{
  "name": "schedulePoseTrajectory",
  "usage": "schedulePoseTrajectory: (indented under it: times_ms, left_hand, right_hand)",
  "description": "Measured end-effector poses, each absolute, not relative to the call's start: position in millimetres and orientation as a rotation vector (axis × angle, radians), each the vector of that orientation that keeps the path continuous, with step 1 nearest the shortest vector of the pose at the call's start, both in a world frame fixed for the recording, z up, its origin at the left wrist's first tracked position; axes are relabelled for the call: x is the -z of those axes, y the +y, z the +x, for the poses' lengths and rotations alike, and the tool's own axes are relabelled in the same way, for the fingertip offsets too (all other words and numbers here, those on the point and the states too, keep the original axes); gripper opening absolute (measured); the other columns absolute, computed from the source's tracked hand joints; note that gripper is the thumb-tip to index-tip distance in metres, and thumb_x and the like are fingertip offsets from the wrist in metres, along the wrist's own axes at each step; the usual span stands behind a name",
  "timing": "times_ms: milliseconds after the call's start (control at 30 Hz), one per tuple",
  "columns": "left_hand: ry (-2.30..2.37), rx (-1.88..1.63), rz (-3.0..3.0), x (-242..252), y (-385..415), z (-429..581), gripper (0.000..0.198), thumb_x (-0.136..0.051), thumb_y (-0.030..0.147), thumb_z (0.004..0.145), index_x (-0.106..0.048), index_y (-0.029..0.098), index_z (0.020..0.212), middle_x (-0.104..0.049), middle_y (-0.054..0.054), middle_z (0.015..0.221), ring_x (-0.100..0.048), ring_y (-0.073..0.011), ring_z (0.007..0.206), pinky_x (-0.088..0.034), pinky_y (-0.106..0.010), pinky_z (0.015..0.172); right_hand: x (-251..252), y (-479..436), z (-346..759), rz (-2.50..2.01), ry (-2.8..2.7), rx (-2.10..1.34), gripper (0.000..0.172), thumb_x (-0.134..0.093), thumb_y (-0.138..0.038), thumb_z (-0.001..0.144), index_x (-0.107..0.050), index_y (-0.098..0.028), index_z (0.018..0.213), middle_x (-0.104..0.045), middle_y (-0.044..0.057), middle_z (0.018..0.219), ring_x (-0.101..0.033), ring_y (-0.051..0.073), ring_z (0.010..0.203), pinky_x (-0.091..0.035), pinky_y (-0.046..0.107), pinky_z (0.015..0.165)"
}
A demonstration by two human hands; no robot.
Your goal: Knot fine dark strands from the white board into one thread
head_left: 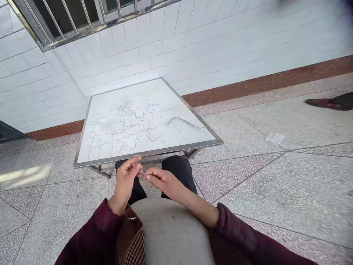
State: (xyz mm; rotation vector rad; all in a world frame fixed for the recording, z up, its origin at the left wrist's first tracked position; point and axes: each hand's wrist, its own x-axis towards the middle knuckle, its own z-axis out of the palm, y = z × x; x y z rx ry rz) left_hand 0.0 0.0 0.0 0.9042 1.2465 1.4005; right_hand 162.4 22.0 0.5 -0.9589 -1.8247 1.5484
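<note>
Pinching near a white table (146, 91), left hand (126, 177) beside right hand (167, 182), anything grasped too small to tell

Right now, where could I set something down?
The far right corner of the table looks bare, between metal rim and dark lines. Lines crowd its left and middle; the left hand and right hand are by the near edge.

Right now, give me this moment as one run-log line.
left hand: holds small tan piece | right hand: fingertips pinched, contents unclear | white-topped table: line-drawn, beyond hands
</note>
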Motion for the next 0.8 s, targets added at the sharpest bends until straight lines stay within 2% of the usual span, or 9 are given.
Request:
schedulePoseTrajectory:
  times_ms: [167, 567, 800]
  left_hand:
    - [1.225, -1.406, 0.870, 1, -1, 2, 0.032, -0.075, 0.034, 0.078, -0.073, 0.018, 0.106, -0.065, 0.001, 0.072, -0.058, -0.0088, 0.061, -0.049, -0.022, 0.060]
    - [1.196, -1.412, 0.879, 10, -1, 1, 0.034, -0.072, 0.035, 0.082, -0.072, 0.018, 0.112, -0.067, -0.001, 0.075, -0.059, -0.0101, 0.067, -0.050, -0.025, 0.068]
    - [1.179, -1.415, 0.863, 13, -1, 2, 0.036, -0.072, 0.035, 0.082, -0.072, 0.018, 0.113, -0.067, -0.001, 0.075, -0.058, -0.0104, 0.068, -0.048, -0.025, 0.068]
  right_hand:
    - [2, 24, 163, -0.932, -1.864, -1.499, 0.020, -0.049, -0.033, 0.091, -0.058, -0.021, 0.077, -0.051, -0.003, 0.067, -0.044, 0.013, 0.062, -0.037, 0.026, 0.061]
    - [6, 24, 160, -0.899, -1.966, -1.170, 0.015, -0.051, -0.026, 0.091, -0.063, -0.021, 0.083, -0.064, 0.000, 0.075, -0.055, 0.014, 0.066, -0.044, 0.025, 0.064]
    - [12, 23, 161, -0.829, -2.068, -0.866, 0.015, -0.050, -0.021, 0.094, -0.063, -0.022, 0.085, -0.068, 0.003, 0.080, -0.062, 0.016, 0.075, -0.050, 0.028, 0.070]
